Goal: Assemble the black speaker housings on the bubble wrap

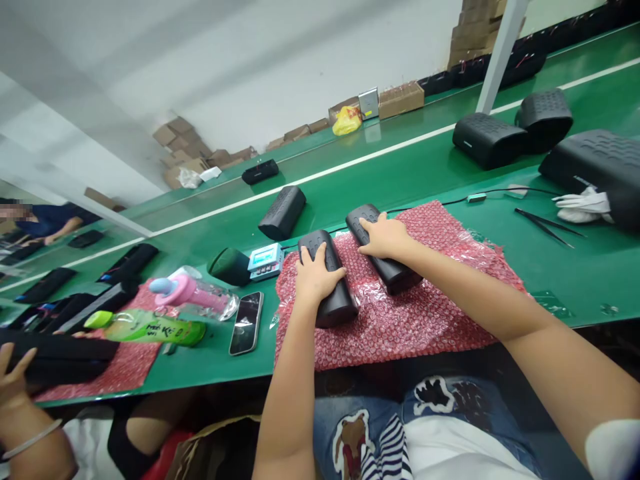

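both bare arms reached forward side by side, left hand [315, 275] and right hand [385, 237] palm-down, fingers curled, wrists straight.

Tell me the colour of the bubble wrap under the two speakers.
The bubble wrap is red, seen in the head view.
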A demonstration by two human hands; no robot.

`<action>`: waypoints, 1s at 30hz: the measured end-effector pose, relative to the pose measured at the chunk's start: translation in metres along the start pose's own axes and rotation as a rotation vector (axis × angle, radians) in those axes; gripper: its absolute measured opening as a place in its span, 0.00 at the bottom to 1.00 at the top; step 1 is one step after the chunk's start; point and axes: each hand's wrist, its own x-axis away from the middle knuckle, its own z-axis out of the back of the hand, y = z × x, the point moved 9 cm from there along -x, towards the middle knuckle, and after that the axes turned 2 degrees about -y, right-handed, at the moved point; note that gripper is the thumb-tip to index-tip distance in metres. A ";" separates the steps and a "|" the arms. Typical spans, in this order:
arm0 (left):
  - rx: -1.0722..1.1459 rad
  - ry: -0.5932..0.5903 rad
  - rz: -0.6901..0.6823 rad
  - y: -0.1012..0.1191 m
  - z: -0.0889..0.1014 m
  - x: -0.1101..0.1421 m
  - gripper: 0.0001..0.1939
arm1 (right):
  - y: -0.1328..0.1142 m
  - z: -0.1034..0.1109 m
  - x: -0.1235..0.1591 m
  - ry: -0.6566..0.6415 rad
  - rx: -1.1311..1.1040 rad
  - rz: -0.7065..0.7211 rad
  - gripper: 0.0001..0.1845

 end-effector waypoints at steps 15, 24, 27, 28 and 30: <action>-0.011 0.069 -0.025 0.002 0.040 0.000 0.42 | 0.000 0.003 0.004 -0.054 -0.034 0.011 0.46; -0.091 0.159 -0.066 0.020 0.056 -0.004 0.40 | -0.019 0.030 -0.015 0.105 -0.139 0.303 0.35; -0.096 -0.024 -0.106 0.021 0.004 -0.014 0.38 | -0.028 -0.007 -0.023 -0.019 -0.185 0.372 0.34; -0.087 -0.033 -0.111 0.019 -0.003 -0.016 0.38 | -0.029 -0.012 -0.025 -0.019 -0.218 0.375 0.33; -0.059 -0.035 -0.122 0.015 -0.008 -0.019 0.40 | -0.027 -0.013 -0.030 -0.003 -0.312 0.372 0.31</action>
